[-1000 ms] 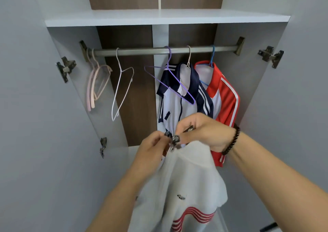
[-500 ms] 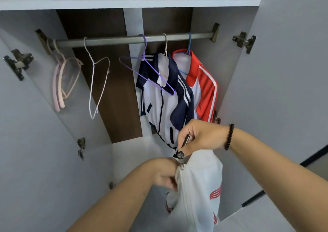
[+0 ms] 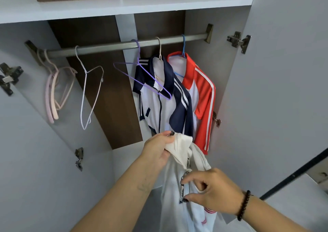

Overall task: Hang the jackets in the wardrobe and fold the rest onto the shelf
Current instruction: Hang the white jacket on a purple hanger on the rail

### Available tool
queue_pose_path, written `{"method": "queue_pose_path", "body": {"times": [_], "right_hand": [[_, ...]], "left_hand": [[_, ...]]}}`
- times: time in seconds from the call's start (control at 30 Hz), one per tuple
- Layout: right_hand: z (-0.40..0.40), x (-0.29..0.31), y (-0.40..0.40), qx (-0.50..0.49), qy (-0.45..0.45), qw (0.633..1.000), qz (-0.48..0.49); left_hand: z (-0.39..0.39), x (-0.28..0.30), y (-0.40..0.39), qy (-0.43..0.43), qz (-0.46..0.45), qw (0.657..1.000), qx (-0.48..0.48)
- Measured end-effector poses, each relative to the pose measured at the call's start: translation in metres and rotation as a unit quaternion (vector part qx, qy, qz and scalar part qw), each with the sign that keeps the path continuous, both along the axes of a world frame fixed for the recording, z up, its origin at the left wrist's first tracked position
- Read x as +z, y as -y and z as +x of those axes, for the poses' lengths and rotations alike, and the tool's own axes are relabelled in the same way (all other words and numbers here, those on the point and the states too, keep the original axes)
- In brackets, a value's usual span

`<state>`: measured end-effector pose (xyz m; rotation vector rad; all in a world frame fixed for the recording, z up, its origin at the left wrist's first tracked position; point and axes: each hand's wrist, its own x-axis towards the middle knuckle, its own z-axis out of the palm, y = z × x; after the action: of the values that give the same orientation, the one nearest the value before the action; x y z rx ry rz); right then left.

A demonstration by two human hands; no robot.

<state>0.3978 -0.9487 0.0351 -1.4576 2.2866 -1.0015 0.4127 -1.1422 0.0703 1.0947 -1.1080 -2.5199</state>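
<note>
Head camera looks forward, slightly down, close into the open wardrobe [image 3: 266, 89].

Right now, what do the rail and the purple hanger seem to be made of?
The rail looks like metal with a dull grey, brushed finish: it shows a soft sheen. The purple hanger seems to be thin wire with a coloured coating, probably plastic, judging by its slim, even outline.

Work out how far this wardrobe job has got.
Done: the navy-and-white jacket and the red-and-white jacket hang on the rail. In hand: the left hand grips the white jacket by its collar; the right hand pinches its zip. Left: hanging it, perhaps on the purple hanger. The shelf shows nothing folded.
</note>
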Motion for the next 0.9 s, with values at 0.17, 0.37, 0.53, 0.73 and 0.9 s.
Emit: {"method": "queue_pose_path", "body": {"times": [0.17,0.37,0.53,0.73,0.9], "right_hand": [[-0.016,-0.003,0.018,-0.093,0.070,0.981,-0.154],[-0.052,-0.014,0.056,-0.217,0.092,0.970,0.058],[-0.050,-0.026,0.112,-0.069,0.048,0.952,0.293],[-0.039,-0.048,0.166,0.021,-0.007,0.895,0.446],[-0.049,-0.055,0.171,-0.049,-0.138,0.923,0.357]], "left_hand": [[0.006,0.022,0.016,-0.014,0.032,0.999,0.012],[0.020,0.038,0.049,-0.009,-0.111,0.993,-0.046],[0.030,0.019,0.090,0.181,-0.633,0.690,-0.299],[0.035,-0.035,0.117,0.379,-0.716,0.433,-0.395],[0.049,-0.060,0.166,0.408,-0.741,0.456,-0.277]]}}
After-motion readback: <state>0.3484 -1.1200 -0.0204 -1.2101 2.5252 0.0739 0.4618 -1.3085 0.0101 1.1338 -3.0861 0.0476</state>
